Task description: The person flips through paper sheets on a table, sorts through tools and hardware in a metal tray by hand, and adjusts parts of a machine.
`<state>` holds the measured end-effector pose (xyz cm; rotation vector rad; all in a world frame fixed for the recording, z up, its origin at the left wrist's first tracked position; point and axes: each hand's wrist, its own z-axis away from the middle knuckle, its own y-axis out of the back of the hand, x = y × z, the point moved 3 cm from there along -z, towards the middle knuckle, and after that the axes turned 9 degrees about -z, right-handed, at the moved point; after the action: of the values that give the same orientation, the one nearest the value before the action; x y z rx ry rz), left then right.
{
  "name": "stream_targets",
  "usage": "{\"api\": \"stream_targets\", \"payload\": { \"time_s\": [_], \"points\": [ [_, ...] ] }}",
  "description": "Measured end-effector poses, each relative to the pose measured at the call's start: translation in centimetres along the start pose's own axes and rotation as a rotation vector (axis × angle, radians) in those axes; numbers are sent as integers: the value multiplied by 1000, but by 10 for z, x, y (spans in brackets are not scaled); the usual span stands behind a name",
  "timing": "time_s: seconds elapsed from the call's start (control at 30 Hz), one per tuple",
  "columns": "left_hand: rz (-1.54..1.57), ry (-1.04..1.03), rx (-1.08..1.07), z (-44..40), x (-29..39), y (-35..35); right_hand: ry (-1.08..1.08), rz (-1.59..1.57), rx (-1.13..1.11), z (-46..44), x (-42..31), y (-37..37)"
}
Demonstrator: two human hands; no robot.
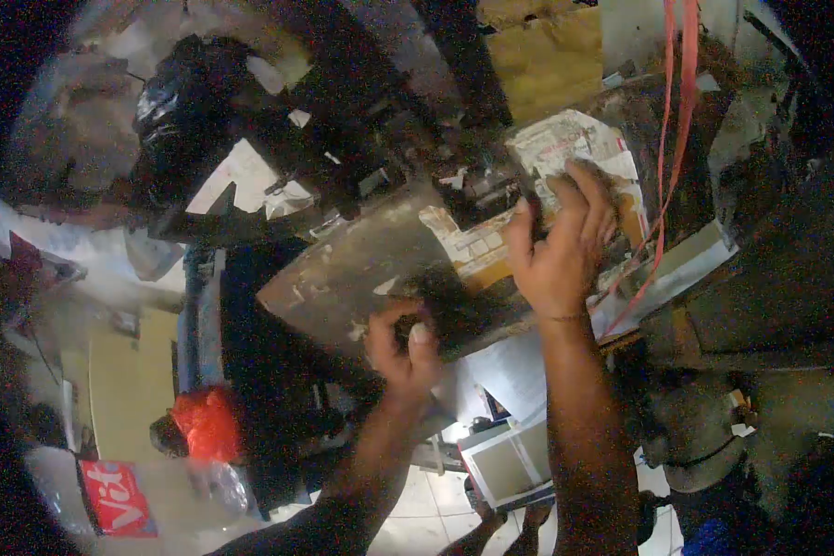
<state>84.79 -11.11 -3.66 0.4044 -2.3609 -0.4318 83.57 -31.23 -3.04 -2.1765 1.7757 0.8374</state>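
Note:
My right hand (561, 246) is over the worn brown work table (343, 264), with thumb and fingers apart and nothing visible between them. Under and around its fingers lies a torn, crumpled sheet (574, 139) of white and yellow printed material. Close to the table's near edge is my left hand (403, 347). Its fingers are curled and its thumb bent toward them, with a gap between; I see nothing held there. Just beyond the right hand is a dark metal piece of machinery (486, 199), partly in shadow.
Pink straps (674, 139) hang down on the right. A black plastic bag (190, 97) is at the upper left. On the left are a red plastic bag (208, 422) and a red-labelled pack (118, 499). Below, a white-framed box (510, 463) stands over the tiled floor (417, 510).

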Motion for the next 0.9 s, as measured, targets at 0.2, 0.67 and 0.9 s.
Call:
{"api": "stream_targets", "payload": {
  "time_s": [0.2,0.67,0.9],
  "points": [
    [110,-31,62,1,-2,-7,-12,-28,-2,-1,2,2],
    [130,-112,19,-2,2,-10,-26,-88,49,2,8,3],
    [149,-78,40,3,-6,-9,-44,-101,16,5,10,5]
  ]
}}
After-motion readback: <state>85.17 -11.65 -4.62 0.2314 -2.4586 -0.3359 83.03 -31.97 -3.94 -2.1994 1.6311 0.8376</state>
